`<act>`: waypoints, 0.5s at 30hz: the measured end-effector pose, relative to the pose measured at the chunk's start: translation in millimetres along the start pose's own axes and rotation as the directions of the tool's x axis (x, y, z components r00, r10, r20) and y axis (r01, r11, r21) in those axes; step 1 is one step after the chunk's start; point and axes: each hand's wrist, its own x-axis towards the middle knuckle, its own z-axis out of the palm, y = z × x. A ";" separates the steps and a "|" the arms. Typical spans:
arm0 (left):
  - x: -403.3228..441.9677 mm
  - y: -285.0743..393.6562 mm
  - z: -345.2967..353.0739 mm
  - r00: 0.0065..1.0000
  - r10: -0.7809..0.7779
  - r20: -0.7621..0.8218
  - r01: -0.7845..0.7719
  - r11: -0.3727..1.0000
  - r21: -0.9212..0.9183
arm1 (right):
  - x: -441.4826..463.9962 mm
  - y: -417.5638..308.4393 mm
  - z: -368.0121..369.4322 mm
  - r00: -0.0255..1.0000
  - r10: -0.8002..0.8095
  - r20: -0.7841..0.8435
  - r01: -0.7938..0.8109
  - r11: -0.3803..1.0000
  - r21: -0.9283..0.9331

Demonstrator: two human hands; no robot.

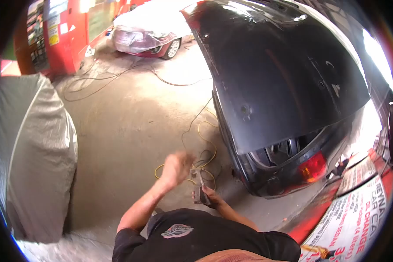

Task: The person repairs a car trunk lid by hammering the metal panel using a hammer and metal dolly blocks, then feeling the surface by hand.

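Note:
My left hand (177, 168) is raised in front of my body, beside and a little above my right hand. It is smeared by motion, so its fingers do not show clearly. My right hand (210, 197) is closed round a dark, block-shaped tool (201, 196). A narrow, pale part (199, 177) extends from its upper end towards the coiled hose on the floor; whether they join I cannot tell. A yellow hose (215, 150) curls on the floor just beyond both hands.
To my right stands a black car with a large black panel (284, 78) over its rear and a red tail light (313, 167). A grey covered vehicle (39, 153) is at left. Further off are a plastic-wrapped red car (139, 37) and dark cables (113, 76). Printed signs (353, 214) lean at lower right.

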 end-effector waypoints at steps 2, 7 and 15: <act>45.9 68.1 -73.8 0.846 0.424 -0.323 -0.475 0.875 -0.095 | 11.6 12.8 8.9 0.999 0.025 -0.047 -0.024 0.999 0.027; 155.1 159.8 -121.7 0.558 0.829 0.035 -0.819 0.543 0.185 | 34.1 58.0 -4.8 0.997 0.073 -0.037 -0.069 0.993 0.096; 387.4 121.5 -146.7 0.673 0.735 -0.086 -0.696 0.668 0.264 | 23.7 68.1 2.7 0.975 -0.010 -0.221 0.053 0.980 0.191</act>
